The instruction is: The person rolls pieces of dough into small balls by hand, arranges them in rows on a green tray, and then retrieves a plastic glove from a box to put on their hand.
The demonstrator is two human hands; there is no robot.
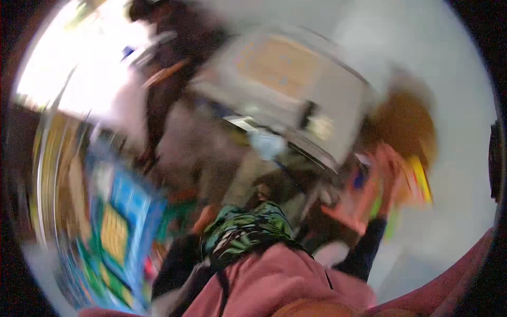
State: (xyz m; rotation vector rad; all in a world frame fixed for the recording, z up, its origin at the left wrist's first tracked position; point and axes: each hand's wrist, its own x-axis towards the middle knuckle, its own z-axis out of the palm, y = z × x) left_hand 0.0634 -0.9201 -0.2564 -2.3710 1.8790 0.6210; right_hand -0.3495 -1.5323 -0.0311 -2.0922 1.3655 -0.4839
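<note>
The whole view is smeared by motion. My right hand (389, 171), in a dark sleeve, reaches out to the right. It is at a red-orange crate-like thing (351, 211), with a yellow, white and red striped item (419, 179) just beyond the fingers. Whether the hand grips either one cannot be made out. My left hand (203, 220) hangs low beside my green and black patterned garment (245, 227), its fingers blurred. Nothing recognisable shows in it.
Ahead stands a pale table (338, 90) with a tan sheet or board (280, 63) and small blurred items on top. A brown rounded object (406, 119) is by the right wall. Blue crates (134, 203) stand at the left, below a bright opening (79, 58).
</note>
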